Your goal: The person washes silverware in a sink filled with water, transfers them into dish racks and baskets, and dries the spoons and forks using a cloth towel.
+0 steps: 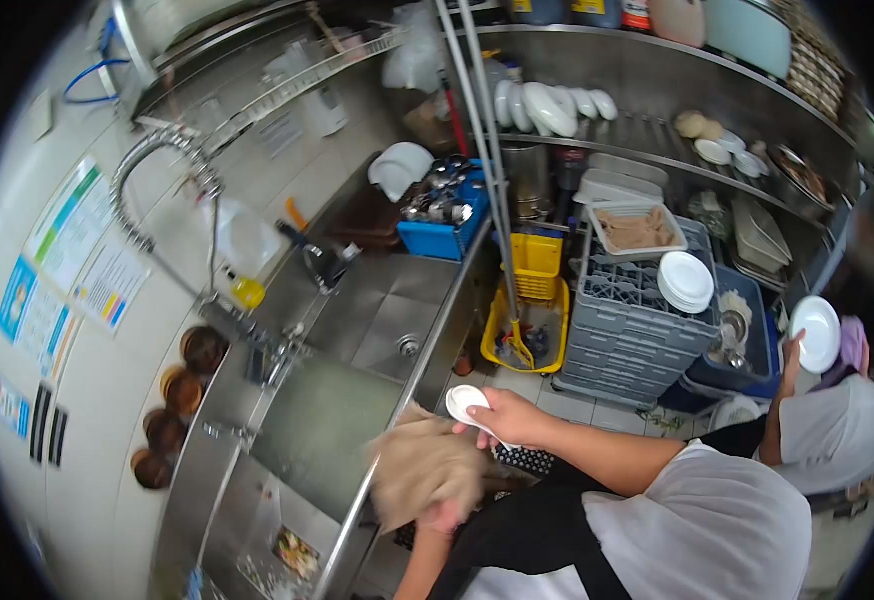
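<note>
My right hand (pixel 500 416) is closed round a white soup spoon (pixel 467 402), whose rounded bowl points toward the sink. Whether more than one spoon is stacked there, I cannot tell. A brown cloth (pixel 425 468) hangs bunched from my left hand (pixel 443 516), just below the spoon and over the sink's front edge. The cloth is blurred, and it partly hides the left fingers. Beyond it is a steel sink (pixel 427 330); one basin holds cloudy water (pixel 332 420).
A blue basket of cutlery (pixel 437 238) stands beyond the sink. Stacked grey racks (pixel 622 335) carry a tub with brown cloth (pixel 640 228) and white plates (pixel 685 282). A yellow mop bucket (pixel 524 330) is on the floor. At right, a co-worker (pixel 832 430) holds a white oval plate (pixel 817 335).
</note>
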A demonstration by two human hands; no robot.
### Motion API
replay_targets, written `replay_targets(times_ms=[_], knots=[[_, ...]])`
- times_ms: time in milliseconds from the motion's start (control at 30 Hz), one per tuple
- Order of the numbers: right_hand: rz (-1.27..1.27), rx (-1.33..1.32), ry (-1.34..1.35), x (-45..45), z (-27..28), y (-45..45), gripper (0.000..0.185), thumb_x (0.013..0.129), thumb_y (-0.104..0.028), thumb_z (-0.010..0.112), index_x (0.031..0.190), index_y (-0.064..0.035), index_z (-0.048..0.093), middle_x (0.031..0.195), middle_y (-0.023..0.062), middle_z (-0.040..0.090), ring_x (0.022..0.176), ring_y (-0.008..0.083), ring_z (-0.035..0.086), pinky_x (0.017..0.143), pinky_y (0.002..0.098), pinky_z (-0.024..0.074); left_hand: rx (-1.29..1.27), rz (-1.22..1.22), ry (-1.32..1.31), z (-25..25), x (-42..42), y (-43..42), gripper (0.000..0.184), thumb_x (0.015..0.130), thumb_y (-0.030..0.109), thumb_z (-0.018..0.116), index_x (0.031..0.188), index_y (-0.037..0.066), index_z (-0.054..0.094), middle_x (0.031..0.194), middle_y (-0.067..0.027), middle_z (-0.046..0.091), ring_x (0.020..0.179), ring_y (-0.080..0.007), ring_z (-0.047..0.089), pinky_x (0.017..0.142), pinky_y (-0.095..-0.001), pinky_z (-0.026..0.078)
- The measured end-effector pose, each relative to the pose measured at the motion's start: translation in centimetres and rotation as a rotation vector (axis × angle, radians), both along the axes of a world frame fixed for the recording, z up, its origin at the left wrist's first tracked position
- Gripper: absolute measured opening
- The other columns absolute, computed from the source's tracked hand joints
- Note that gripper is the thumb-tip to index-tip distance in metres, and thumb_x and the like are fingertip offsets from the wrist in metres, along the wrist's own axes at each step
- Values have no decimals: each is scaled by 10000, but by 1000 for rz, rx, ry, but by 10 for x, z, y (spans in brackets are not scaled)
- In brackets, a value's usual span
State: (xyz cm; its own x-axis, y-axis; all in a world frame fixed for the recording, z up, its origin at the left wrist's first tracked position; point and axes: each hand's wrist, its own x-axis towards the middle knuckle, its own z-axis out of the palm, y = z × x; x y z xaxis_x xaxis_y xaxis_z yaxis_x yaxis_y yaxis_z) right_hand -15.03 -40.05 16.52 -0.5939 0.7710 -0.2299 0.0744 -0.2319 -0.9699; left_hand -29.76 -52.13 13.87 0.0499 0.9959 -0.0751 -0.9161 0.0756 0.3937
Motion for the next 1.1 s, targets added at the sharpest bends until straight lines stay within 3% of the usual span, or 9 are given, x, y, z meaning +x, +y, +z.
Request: replay_targets(times_ms=[100,167,233,300,367,433,567,900,1100], knots=[[-17,382,-488,-17,-26,4,309,1021,-172,524,1277,2,547,1035,164,693,759,244,694,667,375,565,-19,-576,-176,-107,-24,39,1121,675,840,603,1475,93,363,1284,-32,580,945,-131,628,765,-298,574],[-249,897,-368,-24,-64,4,306,1002,-152,541,1255,20,557,1012,188,682,828,306,714,714,426,570,-313,-400,392,-82,-34,69,1122,729,936,451,1483,106,418,1375,-72,566,1084,-193,647,861,-335,570],[-312,843,-429,-9,-51,26,287,1003,-145,556,1241,14,573,972,149,679,747,237,692,654,378,568,-338,-457,64,-63,-40,94,1042,837,874,418,1509,77,400,1450,-139,521,1228,-279,599,992,-451,525],[-482,-243,213,17,-25,59,249,1004,-141,573,1207,2,594,930,85,659,703,148,642,590,308,543,-403,-405,-199,-42,-58,125,1018,879,825,403,1546,60,336,1500,-185,467,1361,-327,486,1118,-513,412],[-650,-127,279,58,-2,90,219,1002,-137,590,1183,-15,602,888,40,629,663,87,582,548,251,504,-59,-399,21,39,-73,153,888,932,702,492,1489,18,385,1460,-226,479,1355,-349,464,1154,-507,364],[-722,-128,308,99,-12,129,213,990,-139,605,1161,-13,603,871,47,632,664,112,592,555,278,509,299,-106,415,-8,-90,199,653,1012,577,453,1420,67,441,1333,-148,559,1261,-264,528,1084,-418,445],[-764,-219,302,148,-46,199,226,980,-150,609,1158,-10,607,872,57,639,677,127,604,562,288,508,81,-175,729,-49,-8,237,551,1003,504,483,1325,57,481,1238,-132,572,1168,-244,545,1008,-403,462],[-384,-57,222,191,-16,338,319,1001,-206,616,1257,-17,636,922,40,684,730,84,609,696,261,546,253,-224,1045,9,119,450,309,980,322,559,1088,33,582,1003,-95,603,935,-193,585,818,-366,507],[-448,476,-200,197,-64,372,384,968,-242,598,1325,-105,635,998,204,727,891,329,720,825,395,549,320,-7,1141,-12,197,521,199,967,213,605,946,18,642,862,-72,622,795,-162,609,705,-345,533]])
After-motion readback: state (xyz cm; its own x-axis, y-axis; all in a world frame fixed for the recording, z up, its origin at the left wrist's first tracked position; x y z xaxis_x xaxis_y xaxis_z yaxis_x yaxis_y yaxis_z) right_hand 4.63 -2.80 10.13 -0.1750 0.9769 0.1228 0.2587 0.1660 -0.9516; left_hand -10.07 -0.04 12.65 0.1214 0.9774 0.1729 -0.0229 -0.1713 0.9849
